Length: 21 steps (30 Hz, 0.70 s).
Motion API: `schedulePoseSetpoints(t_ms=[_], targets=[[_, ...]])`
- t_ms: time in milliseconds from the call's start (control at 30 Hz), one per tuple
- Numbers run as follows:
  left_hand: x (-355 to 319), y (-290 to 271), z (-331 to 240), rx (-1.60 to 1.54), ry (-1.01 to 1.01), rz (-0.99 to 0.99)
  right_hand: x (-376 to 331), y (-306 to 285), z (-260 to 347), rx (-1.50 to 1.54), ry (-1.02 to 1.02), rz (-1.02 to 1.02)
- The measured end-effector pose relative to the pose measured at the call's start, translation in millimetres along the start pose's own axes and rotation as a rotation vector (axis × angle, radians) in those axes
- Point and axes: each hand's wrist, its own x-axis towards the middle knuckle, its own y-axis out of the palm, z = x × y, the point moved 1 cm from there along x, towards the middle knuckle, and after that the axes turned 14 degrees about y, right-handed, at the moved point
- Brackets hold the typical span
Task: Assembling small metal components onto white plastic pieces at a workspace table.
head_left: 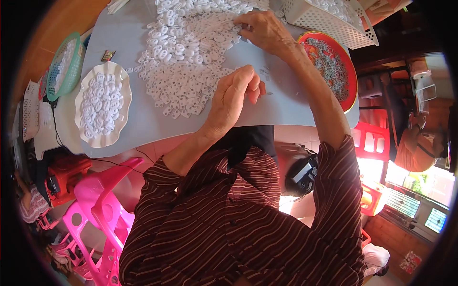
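A heap of small plastic pieces (186,71) spreads over the middle of the table (281,107), running to its far side. Left of the heap is a plate (126,97) holding more such pieces, with a small packet (108,55) just beyond it; farther left, at the table's edge, is a colander (78,66). On the right lies a tray (352,71) with metal pieces (334,71) in it, and on the far right a filled basket (324,26). The right hand (268,32) is at the heap's far right edge, the left hand (234,95) nearer, by its right side. A chair (102,195) stands near left, off the table.
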Motion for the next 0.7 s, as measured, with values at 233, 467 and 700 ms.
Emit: schedulePoseSetpoints(t_ms=[233, 467, 700], targets=[[-0.4, 1.2, 0.7, 0.021, 0.004, 0.025, -4.0, -5.2, 6.2, -0.130, 0.011, 0.076], [0.8, 6.1, 0.2, 0.049, 0.027, 0.021, -7.0, -0.9, -2.1, -0.090, -0.100, -0.004], [2.8, 0.6, -2.6, 0.213, 0.128, -0.030, -18.2, -20.2, 5.6, 0.328, 0.215, 0.093]])
